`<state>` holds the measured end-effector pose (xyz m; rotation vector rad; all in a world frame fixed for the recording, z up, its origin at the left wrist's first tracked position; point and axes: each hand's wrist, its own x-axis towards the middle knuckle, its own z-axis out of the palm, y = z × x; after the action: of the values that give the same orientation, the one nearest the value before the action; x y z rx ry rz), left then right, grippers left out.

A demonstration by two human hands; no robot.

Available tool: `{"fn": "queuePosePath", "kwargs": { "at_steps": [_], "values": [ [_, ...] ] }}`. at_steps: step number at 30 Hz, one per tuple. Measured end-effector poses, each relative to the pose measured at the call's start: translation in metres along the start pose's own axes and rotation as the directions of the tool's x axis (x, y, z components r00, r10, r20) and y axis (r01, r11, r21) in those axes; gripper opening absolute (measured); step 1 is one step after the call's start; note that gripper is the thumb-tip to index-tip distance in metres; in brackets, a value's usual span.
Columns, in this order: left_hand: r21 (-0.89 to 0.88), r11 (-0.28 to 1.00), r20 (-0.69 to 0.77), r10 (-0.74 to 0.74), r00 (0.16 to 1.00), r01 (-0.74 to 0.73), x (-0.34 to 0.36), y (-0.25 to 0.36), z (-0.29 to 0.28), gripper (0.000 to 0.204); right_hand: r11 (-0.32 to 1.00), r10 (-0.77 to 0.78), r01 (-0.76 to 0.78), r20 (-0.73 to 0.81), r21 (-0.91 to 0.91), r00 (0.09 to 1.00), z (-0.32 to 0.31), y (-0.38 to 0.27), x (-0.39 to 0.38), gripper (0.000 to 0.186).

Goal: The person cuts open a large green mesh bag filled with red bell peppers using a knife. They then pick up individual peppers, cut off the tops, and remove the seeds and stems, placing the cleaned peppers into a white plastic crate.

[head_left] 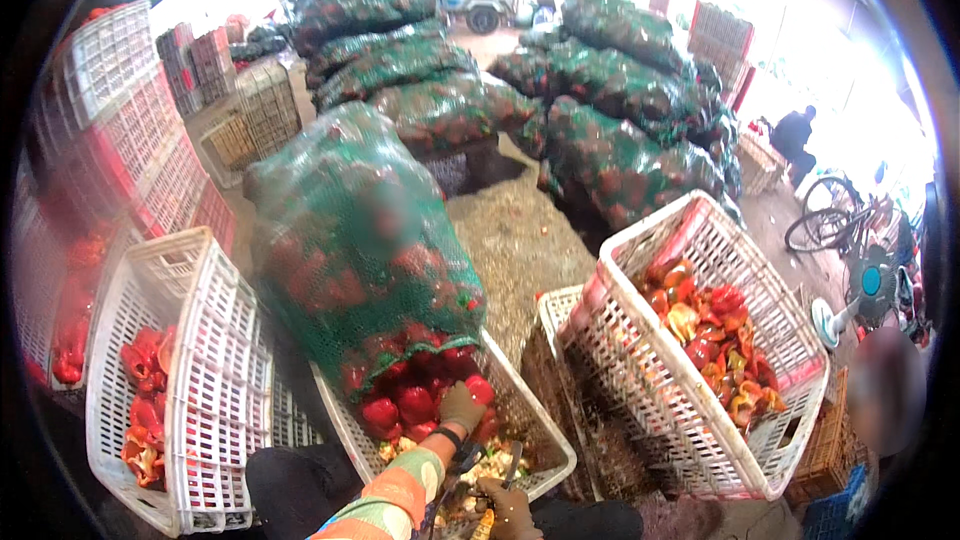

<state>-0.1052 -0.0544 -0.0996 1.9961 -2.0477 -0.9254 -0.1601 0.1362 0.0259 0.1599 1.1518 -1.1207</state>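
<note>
My left hand (462,406), in a tan glove, reaches into the mouth of a big green mesh sack (350,210). Its fingers close round a red bell pepper (480,389). More red bell peppers (415,405) spill from the sack into a white crate (545,430) between my knees. Low in front of me, my gloved right hand (508,508) grips a knife (515,462) with its blade pointing up. A yellowish piece (484,524) lies against that hand; its kind is unclear. Pale pepper cores and scraps (495,462) lie in the crate under both hands.
At my right a tilted white crate (690,380) holds cut red and orange pepper pieces (712,335). Another white crate (225,390) with red pieces stands at left. Stacked crates (130,130) rise behind it. Full mesh sacks (630,160) are piled ahead; a bicycle (830,215) stands far right.
</note>
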Motion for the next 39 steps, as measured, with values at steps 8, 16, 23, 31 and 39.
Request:
{"fn": "queuePosePath", "kwargs": {
  "at_steps": [8, 16, 23, 31, 39],
  "values": [
    [-0.605, 0.722, 0.346, 0.618, 0.706, -0.336, -0.075, -0.008, -0.113, 0.058, 0.858, -0.504, 0.485, -0.096, -0.167, 0.858, 0.008, -0.019, -0.015, 0.035],
    [-0.92, 0.011, -0.321, 0.552, 0.77, -0.392, -0.208, 0.052, -0.191, 0.052, 0.81, -0.582, 0.548, 0.399, 0.209, 0.709, 0.066, -0.038, -0.104, 0.043],
    [-0.91, -0.235, -0.413, 0.467, 0.782, -0.34, -0.226, 0.026, -0.207, 0.032, 0.879, -0.47, 0.462, 0.379, 0.119, 0.797, 0.087, -0.002, -0.117, 0.025],
    [-0.887, -0.042, -0.432, 0.429, 0.794, -0.46, -0.234, 0.015, -0.225, 0.023, 0.556, -0.5, 0.571, 0.305, -0.605, 0.81, 0.078, -0.008, -0.166, 0.029],
    [-0.719, 0.198, -0.517, 0.489, 0.703, -0.667, -0.227, -0.007, -0.231, 0.022, 0.391, -0.196, 0.513, 0.476, -0.764, 0.857, 0.092, -0.023, -0.182, 0.021]
  ]
}}
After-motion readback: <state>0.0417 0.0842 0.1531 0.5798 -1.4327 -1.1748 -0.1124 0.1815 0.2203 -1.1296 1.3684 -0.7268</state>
